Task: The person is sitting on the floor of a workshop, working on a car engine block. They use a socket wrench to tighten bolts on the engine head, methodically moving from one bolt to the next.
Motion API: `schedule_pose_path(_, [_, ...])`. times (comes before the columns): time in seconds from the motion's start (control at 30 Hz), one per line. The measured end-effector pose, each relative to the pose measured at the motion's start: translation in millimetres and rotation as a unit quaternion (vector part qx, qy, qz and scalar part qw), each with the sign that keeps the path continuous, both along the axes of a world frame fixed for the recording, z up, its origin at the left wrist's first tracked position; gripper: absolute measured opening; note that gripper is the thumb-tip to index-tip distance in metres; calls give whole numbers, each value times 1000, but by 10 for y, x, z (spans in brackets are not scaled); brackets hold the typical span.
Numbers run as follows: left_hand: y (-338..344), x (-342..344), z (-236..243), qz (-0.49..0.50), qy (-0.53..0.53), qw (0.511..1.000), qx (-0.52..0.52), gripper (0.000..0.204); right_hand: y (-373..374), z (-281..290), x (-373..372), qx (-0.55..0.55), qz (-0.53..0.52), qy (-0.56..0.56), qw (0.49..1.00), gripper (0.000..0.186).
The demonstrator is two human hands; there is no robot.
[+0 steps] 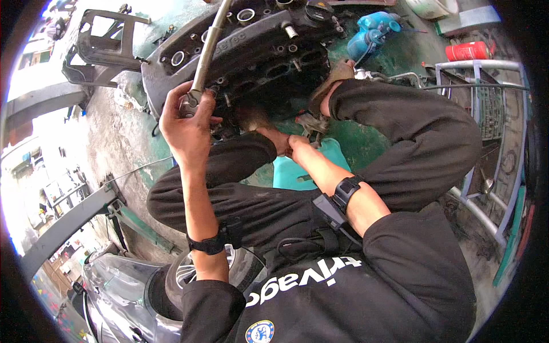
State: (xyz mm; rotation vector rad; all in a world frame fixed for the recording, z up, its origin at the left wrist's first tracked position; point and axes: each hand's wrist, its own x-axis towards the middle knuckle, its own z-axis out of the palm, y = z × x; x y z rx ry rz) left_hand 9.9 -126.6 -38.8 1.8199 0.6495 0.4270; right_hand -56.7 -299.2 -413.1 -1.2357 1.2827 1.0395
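Note:
My left hand (186,123) is shut on the lower end of a long metal wrench handle (209,46), which runs up over a dark, greasy engine cylinder head (257,51) on the green floor. The wrench's tip sits at the near edge of that head. My right hand (286,144) reaches down between my knees under the head's near edge, beside a small metal part (311,123); the fingers are mostly hidden. I crouch over a turquoise plastic stool (291,171). Both wrists carry black bands.
A dark metal bracket (106,46) lies at the far left. Blue plastic bottles (372,31) and a red canister (468,51) stand beyond the head. A grey metal rack (486,103) is at my right. A grey car and its wheel (189,268) are at my lower left.

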Motion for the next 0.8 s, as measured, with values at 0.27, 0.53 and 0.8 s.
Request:
schedule_pose_path(0.27, [-33, 4, -45, 4, -18, 1000, 10, 28, -288, 49, -10, -12, -92, -11, 996, 25])
schedule_pose_path(0.53, [-27, -39, -82, 33, -43, 998, 19, 26, -74, 984, 285, -259, 228, -141, 928, 20])
schedule_pose_path(0.8, [-90, -56, -130, 70, -63, 996, 0, 25, -23, 1270, 136, -233, 381, -335, 830, 40])
